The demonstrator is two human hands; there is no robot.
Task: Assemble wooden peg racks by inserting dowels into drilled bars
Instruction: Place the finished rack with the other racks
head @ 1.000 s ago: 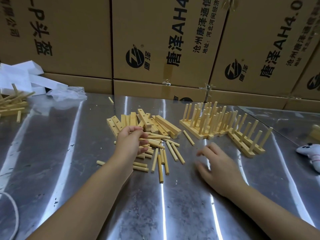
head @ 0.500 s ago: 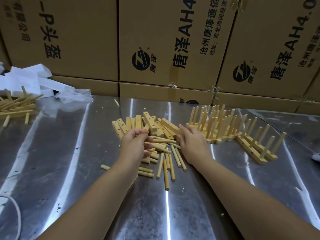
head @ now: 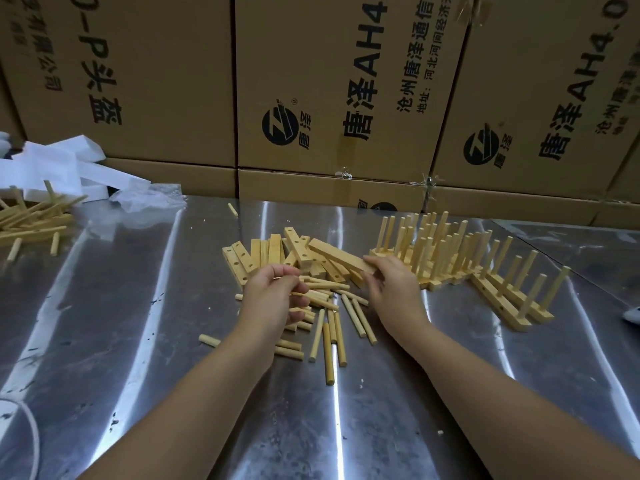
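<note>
A heap of drilled wooden bars (head: 266, 256) lies mid-table, with loose dowels (head: 330, 332) scattered just in front of it. My left hand (head: 277, 303) hovers over the dowels and grips several of them in curled fingers. My right hand (head: 391, 289) pinches the near end of one wooden bar (head: 337, 258) that lies on top of the heap. To the right stand several finished peg racks (head: 436, 258), dowels upright, and two more racks (head: 512, 299) sit nearer the right edge.
The metal table (head: 138, 341) is shiny. Printed cardboard boxes (head: 311, 98) wall off the back. At far left lie another dowel pile (head: 31, 220), white foam pieces (head: 62, 168) and crumpled plastic (head: 145, 197). A white cord (head: 29, 427) curls at the lower left.
My right hand moved left from the bare table to the bar heap and took hold of a bar's end. My left hand stayed over the dowels, still gripping several.
</note>
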